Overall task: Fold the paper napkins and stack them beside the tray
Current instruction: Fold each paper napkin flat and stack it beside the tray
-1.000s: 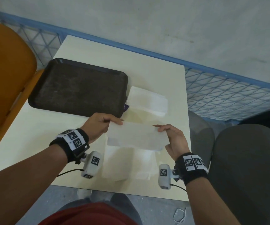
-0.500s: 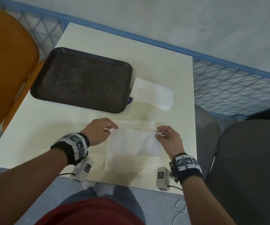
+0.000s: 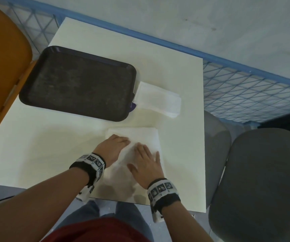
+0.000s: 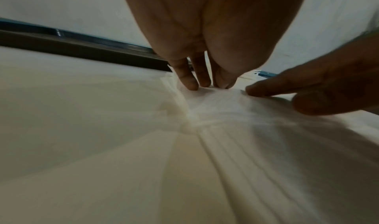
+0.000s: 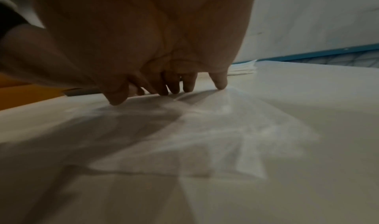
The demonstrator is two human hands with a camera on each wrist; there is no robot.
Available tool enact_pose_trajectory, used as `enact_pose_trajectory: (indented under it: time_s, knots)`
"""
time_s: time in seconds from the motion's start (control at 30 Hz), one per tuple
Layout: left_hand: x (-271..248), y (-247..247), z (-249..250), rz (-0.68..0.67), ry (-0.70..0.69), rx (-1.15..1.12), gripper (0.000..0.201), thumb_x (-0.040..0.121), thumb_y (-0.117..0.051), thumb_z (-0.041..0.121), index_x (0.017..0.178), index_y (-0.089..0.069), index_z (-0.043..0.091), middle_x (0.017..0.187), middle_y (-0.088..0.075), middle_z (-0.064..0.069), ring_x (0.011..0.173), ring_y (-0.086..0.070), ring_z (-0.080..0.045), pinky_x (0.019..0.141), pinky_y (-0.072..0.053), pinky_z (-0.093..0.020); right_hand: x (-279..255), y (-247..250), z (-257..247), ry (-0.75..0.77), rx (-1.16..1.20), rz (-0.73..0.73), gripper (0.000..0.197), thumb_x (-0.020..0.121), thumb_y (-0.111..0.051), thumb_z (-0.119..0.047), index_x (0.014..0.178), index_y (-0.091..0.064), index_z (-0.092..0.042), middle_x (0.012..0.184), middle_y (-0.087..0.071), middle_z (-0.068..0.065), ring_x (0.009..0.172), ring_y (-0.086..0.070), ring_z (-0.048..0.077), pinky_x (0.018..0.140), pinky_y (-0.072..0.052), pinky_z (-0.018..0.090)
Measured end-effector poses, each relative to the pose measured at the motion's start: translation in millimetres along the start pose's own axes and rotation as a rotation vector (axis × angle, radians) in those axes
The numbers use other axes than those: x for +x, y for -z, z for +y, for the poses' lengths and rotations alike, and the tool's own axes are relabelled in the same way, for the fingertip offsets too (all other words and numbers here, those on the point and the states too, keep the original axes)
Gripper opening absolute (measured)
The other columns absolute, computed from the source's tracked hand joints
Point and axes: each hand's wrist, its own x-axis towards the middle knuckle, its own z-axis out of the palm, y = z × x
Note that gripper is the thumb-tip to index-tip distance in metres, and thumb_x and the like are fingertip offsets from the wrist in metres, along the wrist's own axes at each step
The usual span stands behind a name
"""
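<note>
Both hands point(image 3: 130, 154) flat on napkin point(image 3: 146, 135)

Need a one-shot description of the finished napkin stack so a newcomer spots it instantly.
Start at the dark tray on the cream table. Right against the tray's right edge lies the folded napkin stack, white and narrow. Unlike the napkin nearer the person, no hand is on it.

Head view looks down; wrist views skim the napkin point(image 3: 140, 137) (shared).
</note>
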Motion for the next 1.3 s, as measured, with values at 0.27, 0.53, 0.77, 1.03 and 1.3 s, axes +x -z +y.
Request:
enact_pose_trajectory:
  time_s: [0.27, 0.53, 0.77, 1.03, 1.3]
  knots:
    - [19, 25, 2, 0.011, 0.210, -0.068, 0.028, 0.090, -0.059, 0.030, 0.118, -0.058, 0.028, 0.114, -0.054, 0.004, 0.109, -0.047, -0.019, 0.093, -0.045, -0.033, -13, 18, 71, -0.175, 0.022, 0.014, 0.071, 0.103, -0.026, -0.059, 0.161, -0.009, -0.023, 0.170, 0.002, -0.009, 0.156, 0.006, 0.014, 0.125, -0.001, 0.055]
    - [8, 64, 13, 0.246, 0.074, -0.419, 0.017, 0.083, -0.074, 0.029, 0.086, -0.060, 0.039, 0.089, -0.060, 0.016, 0.088, -0.052, -0.006, 0.078, -0.042, -0.022, 21, 57, 37, 0.139, 0.243, 0.238, 0.027, 0.101, -0.056, -0.030, 0.125, -0.067, -0.022, 0.128, -0.068, -0.004, 0.116, -0.063, 0.019, 0.112, -0.040, 0.044]
    - [-1, 37, -22, 0.240, 0.484, -0.322, 0.043, 0.093, -0.061, 0.036, 0.135, -0.054, 0.028, 0.135, -0.053, 0.004, 0.120, -0.050, -0.019, 0.101, -0.046, -0.037, 68, 137, 81, -0.023, 0.426, 0.241, 0.027, 0.103, -0.054, -0.032, 0.122, -0.070, -0.022, 0.125, -0.070, -0.001, 0.118, -0.063, 0.019, 0.100, -0.042, 0.021]
    - [11, 34, -16, 0.164, 0.473, -0.220, 0.021, 0.092, -0.063, 0.034, 0.112, -0.061, 0.030, 0.118, -0.052, 0.007, 0.107, -0.049, -0.017, 0.091, -0.048, -0.032, 147, 203, 123, -0.085, 0.329, 0.280, 0.020, 0.094, -0.066, -0.040, 0.108, -0.073, -0.027, 0.114, -0.074, -0.002, 0.110, -0.066, 0.020, 0.086, -0.041, 0.023]
    - [19, 44, -17, 0.107, 0.498, -0.244, 0.007, 0.089, -0.065, 0.029, 0.096, -0.062, 0.029, 0.104, -0.051, 0.008, 0.100, -0.051, -0.017, 0.084, -0.051, -0.034, 213, 209, 135, -0.067, 0.009, 0.256, 0.036, 0.094, -0.064, -0.047, 0.127, -0.065, -0.032, 0.127, -0.069, -0.001, 0.120, -0.061, 0.026, 0.100, -0.046, 0.039]
